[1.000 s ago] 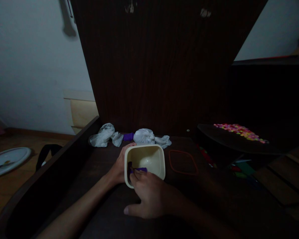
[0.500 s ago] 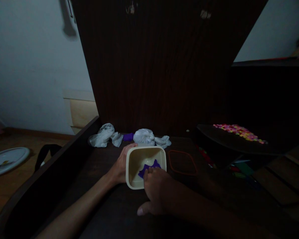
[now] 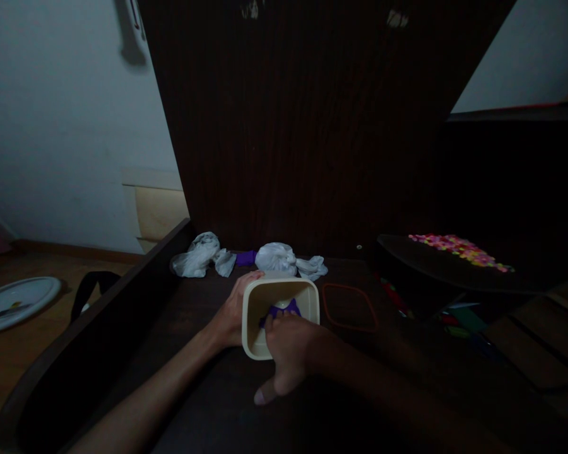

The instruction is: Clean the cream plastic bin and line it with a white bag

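Observation:
A cream square plastic container (image 3: 259, 301) stands on a dark wooden surface (image 3: 189, 328). My left hand (image 3: 234, 309) clasps its left wall, fingers curled round the far corner. My right hand (image 3: 286, 347) reaches into the container, fingers pressed down on a purple cloth (image 3: 284, 309) against the inside; the thumb sticks out below the rim. Most of the cloth is hidden by my fingers.
An orange-red rectangular seal ring (image 3: 350, 307) lies just right of the container. White plastic bags (image 3: 199, 255) and a purple item (image 3: 246, 257) sit behind it by a dark wooden panel. Coloured beads (image 3: 459, 247) lie on a dark tray at right. A white plate (image 3: 14, 302) rests on the floor at left.
My right hand has moved the purple cloth from the container's near-left wall to its middle, then deeper in. My left hand has kept its hold on the left side.

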